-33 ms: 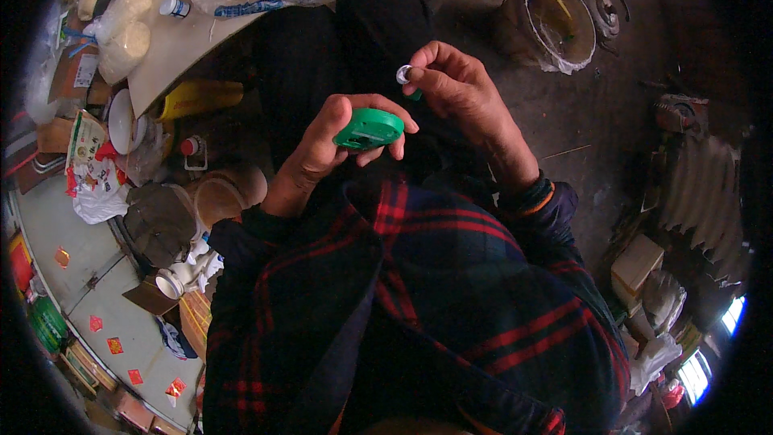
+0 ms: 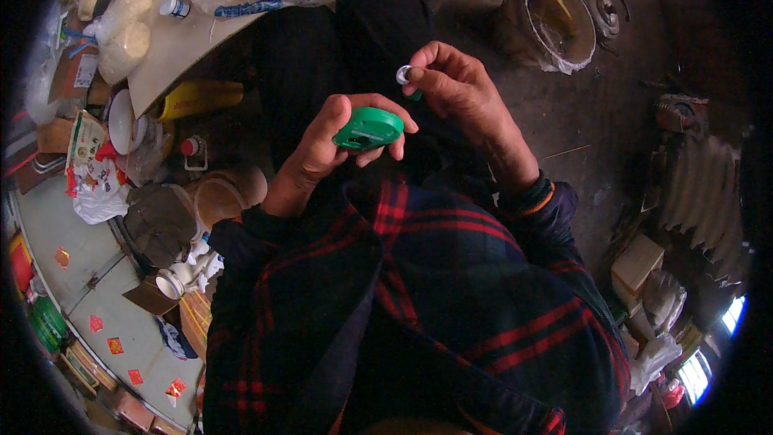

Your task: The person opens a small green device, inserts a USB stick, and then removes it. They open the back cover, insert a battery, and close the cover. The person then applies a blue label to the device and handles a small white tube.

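My left hand (image 2: pixel 316 157) is shut on a flat green oval plastic piece (image 2: pixel 368 129), held in front of my chest with thumb and fingers around its edge. Just above and to its right, my right hand (image 2: pixel 467 101) pinches a small silvery round part (image 2: pixel 403 74) between thumb and forefinger. The small part is a little apart from the green piece. Both sleeves are dark plaid with red stripes.
A pale tabletop (image 2: pixel 185 44) at upper left carries bottles, bags and jars. Below it stand a yellow container (image 2: pixel 197 97), a white bowl (image 2: pixel 121 121) and round wooden pots (image 2: pixel 229 193). A dirty bucket (image 2: pixel 555 20) stands at upper right, a cardboard box (image 2: pixel 636 266) at right.
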`<state>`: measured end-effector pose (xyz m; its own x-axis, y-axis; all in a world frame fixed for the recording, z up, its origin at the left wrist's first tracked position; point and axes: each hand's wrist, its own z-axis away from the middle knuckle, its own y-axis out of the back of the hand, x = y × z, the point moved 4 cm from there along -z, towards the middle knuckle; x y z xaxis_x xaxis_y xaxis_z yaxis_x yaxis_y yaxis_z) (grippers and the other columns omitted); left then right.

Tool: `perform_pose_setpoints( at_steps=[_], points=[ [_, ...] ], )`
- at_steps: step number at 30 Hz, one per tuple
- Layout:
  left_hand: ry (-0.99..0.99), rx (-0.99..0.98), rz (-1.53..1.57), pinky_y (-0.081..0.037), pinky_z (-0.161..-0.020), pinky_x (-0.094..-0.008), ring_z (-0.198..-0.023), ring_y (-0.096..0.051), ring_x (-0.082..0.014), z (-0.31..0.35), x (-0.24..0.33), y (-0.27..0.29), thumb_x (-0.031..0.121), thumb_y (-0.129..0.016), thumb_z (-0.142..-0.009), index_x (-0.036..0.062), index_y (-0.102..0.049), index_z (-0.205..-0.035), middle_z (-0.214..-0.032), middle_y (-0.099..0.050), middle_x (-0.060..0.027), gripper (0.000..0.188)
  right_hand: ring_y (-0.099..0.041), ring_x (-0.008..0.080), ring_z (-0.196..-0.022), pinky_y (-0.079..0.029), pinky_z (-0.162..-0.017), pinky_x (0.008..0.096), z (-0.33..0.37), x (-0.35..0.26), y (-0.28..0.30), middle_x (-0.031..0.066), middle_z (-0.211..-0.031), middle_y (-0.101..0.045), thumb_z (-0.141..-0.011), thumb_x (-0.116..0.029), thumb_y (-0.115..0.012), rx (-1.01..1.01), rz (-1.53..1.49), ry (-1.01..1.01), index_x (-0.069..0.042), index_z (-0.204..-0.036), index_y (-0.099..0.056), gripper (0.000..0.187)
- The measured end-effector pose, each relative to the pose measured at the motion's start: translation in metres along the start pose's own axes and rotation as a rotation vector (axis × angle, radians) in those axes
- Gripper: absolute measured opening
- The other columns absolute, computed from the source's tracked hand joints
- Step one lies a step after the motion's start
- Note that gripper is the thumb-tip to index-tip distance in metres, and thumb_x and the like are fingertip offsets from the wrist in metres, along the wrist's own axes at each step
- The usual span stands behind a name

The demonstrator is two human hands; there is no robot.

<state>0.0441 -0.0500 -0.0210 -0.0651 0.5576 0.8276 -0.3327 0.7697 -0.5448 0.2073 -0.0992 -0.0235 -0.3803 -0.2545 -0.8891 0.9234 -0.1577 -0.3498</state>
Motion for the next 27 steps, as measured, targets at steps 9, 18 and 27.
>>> perform_pose_setpoints(
  at_steps=[9,18,27],
  points=[
    [0.066,0.06,0.059,-0.034,-0.041,-0.0207,-0.043,-0.045,-0.0096,0.001,0.001,-0.002,0.067,-0.016,-0.092,-0.0013,-0.061,-0.103,-0.073,-0.064,-0.0114,0.083,-0.047,0.0013,-0.06,-0.033,-0.05,0.0163,0.002,-0.001,0.0,-0.0008,-0.084,-0.066,-0.088,-0.021,-0.064,-0.022,0.004,0.003,-0.009,-0.096,-0.06,0.015],
    [0.155,0.228,0.149,-0.031,-0.036,-0.0196,-0.041,-0.049,-0.0118,-0.003,-0.008,0.006,0.06,-0.016,-0.095,0.003,-0.058,-0.107,-0.074,-0.065,-0.0112,0.072,-0.048,0.0031,-0.061,-0.036,-0.052,0.0169,0.004,-0.003,0.001,0.0001,-0.083,-0.064,-0.088,-0.02,-0.064,0.025,-0.04,0.013,-0.006,-0.096,-0.06,0.016],
    [0.136,0.407,0.115,-0.032,-0.036,-0.0201,-0.044,-0.052,-0.0131,-0.005,-0.012,0.012,0.057,-0.023,-0.096,0.0078,-0.056,-0.107,-0.073,-0.063,-0.0088,0.06,-0.06,0.0115,-0.071,-0.05,-0.067,0.0261,0.008,0.0,-0.024,0.0056,-0.082,-0.063,-0.09,-0.011,-0.062,-0.1,0.074,0.085,0.001,-0.092,-0.059,0.012]
  ],
)
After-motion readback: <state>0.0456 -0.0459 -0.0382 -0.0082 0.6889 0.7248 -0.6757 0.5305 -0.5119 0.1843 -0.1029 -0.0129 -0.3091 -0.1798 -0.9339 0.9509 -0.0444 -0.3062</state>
